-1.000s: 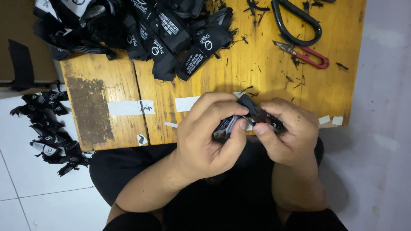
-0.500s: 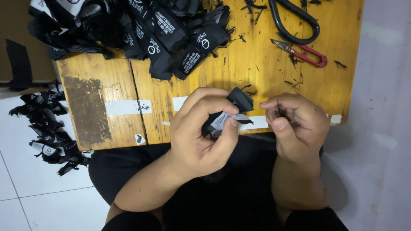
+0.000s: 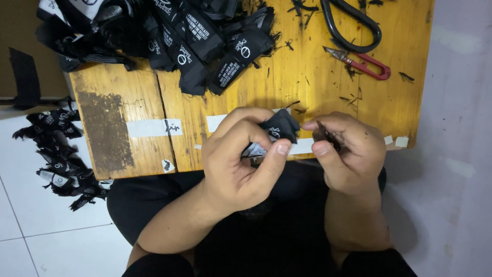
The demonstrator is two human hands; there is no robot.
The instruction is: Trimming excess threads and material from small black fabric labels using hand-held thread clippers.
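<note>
left hand [image 3: 241, 164] clamped on black fabric label [image 3: 279, 128], partly hidden | right hand [image 3: 346, 151] pinched on dark scrap [image 3: 324, 134], indistinct | scissors [image 3: 353, 25] cut off at top

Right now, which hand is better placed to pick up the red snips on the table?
Right, probably. The right hand lies nearer the red snips and pinches only a small dark scrap, while the left hand keeps its grip on the black label.

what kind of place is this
Probably a small home garment-label workshop: a worn wooden table over a tiled floor, a heap of black woven labels, red thread snips, and more labels on the floor.
</note>
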